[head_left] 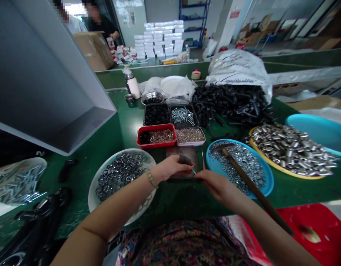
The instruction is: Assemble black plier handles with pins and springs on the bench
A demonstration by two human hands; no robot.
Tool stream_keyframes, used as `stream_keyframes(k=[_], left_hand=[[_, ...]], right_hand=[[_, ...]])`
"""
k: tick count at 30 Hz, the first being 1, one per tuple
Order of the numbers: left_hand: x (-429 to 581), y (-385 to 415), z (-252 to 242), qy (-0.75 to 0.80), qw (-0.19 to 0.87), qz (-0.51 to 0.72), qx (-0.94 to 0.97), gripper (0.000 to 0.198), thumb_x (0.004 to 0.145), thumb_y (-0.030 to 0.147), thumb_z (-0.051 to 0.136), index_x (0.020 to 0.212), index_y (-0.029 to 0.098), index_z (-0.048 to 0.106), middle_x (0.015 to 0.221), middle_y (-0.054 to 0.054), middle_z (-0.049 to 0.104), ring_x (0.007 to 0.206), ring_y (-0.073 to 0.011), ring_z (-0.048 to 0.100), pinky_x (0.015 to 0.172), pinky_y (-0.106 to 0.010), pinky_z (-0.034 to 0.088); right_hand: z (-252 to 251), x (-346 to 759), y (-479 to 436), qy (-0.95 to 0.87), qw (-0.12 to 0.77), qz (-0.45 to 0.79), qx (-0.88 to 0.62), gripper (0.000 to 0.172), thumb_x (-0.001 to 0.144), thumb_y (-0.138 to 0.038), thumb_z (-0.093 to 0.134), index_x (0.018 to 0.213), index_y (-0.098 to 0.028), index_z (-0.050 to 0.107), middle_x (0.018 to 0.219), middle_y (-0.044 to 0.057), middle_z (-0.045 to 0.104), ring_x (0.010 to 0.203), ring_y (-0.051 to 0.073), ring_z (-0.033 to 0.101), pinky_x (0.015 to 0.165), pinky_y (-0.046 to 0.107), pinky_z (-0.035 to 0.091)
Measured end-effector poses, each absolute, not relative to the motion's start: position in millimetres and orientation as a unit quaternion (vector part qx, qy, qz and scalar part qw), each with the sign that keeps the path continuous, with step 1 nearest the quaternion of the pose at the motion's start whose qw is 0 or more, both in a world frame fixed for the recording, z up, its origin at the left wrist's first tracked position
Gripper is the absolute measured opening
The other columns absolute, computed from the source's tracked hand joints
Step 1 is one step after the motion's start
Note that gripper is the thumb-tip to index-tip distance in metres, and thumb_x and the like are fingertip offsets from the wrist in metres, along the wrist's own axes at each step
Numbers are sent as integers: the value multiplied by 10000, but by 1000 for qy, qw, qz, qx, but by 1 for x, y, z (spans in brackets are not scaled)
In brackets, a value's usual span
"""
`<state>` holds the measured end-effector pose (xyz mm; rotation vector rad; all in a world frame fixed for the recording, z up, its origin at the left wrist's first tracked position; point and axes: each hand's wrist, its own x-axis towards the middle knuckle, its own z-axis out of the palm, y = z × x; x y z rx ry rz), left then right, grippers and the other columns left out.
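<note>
My left hand [170,168] is shut on a small dark part with a short metal screw [193,170] showing at its tip. My right hand [219,188] pinches a thin metal pin [203,161] close to that screw. Both hands are over a dark worn board [184,152]. To the left, a white plate [120,177] holds metal rings. To the right, a blue plate [239,168] holds small washers, with a wooden-handled hammer [249,183] lying across it.
Trays of screws [183,115] and black parts [156,114] stand beyond the board, with a red tray [156,136] in front. Black handles [231,105] spill from a white sack [238,68]. A yellow plate [289,151] holds metal sleeves. A person [101,20] stands far back.
</note>
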<state>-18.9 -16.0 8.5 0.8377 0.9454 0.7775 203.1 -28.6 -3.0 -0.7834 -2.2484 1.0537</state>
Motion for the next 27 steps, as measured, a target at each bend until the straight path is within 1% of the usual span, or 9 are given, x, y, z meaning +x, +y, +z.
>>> stream_keyframes(k=[4, 8, 11, 13, 15, 17, 19, 22, 27], left_hand=[[-31, -21, 25, 406, 676, 371, 490, 250, 641, 219, 796, 862, 134, 714, 839, -36, 707, 780, -129, 641, 841, -289, 485], [-30, -30, 41, 403, 528, 417, 620, 161, 733, 207, 724, 886, 158, 723, 946, -52, 714, 914, -164, 645, 910, -297, 471], [-31, -34, 39, 415, 495, 414, 641, 165, 765, 216, 690, 919, 164, 721, 980, -52, 712, 939, -170, 643, 904, -291, 478], [-33, -33, 34, 434, 521, 381, 628, 195, 767, 216, 684, 952, 164, 713, 941, -43, 713, 898, -163, 649, 865, -289, 495], [-35, -30, 32, 454, 573, 328, 598, 203, 771, 233, 678, 954, 149, 701, 861, -39, 706, 810, -157, 653, 799, -299, 517], [-36, -29, 33, 451, 625, 289, 568, 197, 768, 241, 681, 934, 135, 685, 803, -35, 693, 739, -148, 645, 759, -308, 525], [-34, -29, 38, 421, 635, 295, 576, 177, 752, 219, 695, 906, 135, 674, 819, -34, 691, 759, -146, 641, 789, -315, 518], [-27, -34, 43, 392, 513, 366, 670, 44, 775, 152, 644, 804, 144, 677, 986, -62, 684, 910, -161, 631, 904, -319, 482], [-22, -40, 40, 443, 281, 440, 729, 275, 775, 14, 488, 825, 158, 717, 1315, -112, 554, 1232, -247, 488, 1098, -429, 356]], right_hand=[[-12, 184, -33, -636, 372, 609, -293, 131, 877, -315, 604, 987, -249, 632, 821, 20, 672, 712, 136, 654, 678, 266, 539], [-21, 171, -36, -398, 430, 773, -242, 292, 736, -391, 767, 938, -251, 609, 731, -22, 649, 525, 63, 571, 508, 158, 473], [-17, 178, -36, -457, 427, 741, -244, 230, 790, -393, 717, 962, -272, 624, 743, -25, 656, 542, 71, 583, 529, 171, 491], [-11, 187, -37, -595, 405, 640, -269, 156, 873, -351, 620, 1006, -277, 650, 826, 9, 685, 692, 119, 648, 655, 236, 539], [-6, 195, -38, -722, 364, 517, -279, 196, 908, -294, 559, 1063, -273, 677, 991, 58, 700, 929, 177, 660, 834, 317, 529], [-4, 197, -40, -763, 340, 477, -274, 218, 909, -265, 552, 1080, -271, 687, 1045, 70, 697, 1008, 190, 644, 895, 335, 504], [-6, 193, -41, -690, 372, 559, -270, 169, 905, -280, 571, 1034, -279, 680, 922, 37, 707, 846, 147, 675, 785, 278, 534], [-9, 181, -41, -469, 428, 731, -249, 172, 808, -347, 708, 950, -273, 646, 747, -22, 673, 562, 72, 612, 549, 168, 497], [-10, 174, -36, -354, 439, 790, -239, 317, 663, -333, 832, 886, -241, 628, 704, -28, 654, 511, 49, 560, 498, 139, 462]])
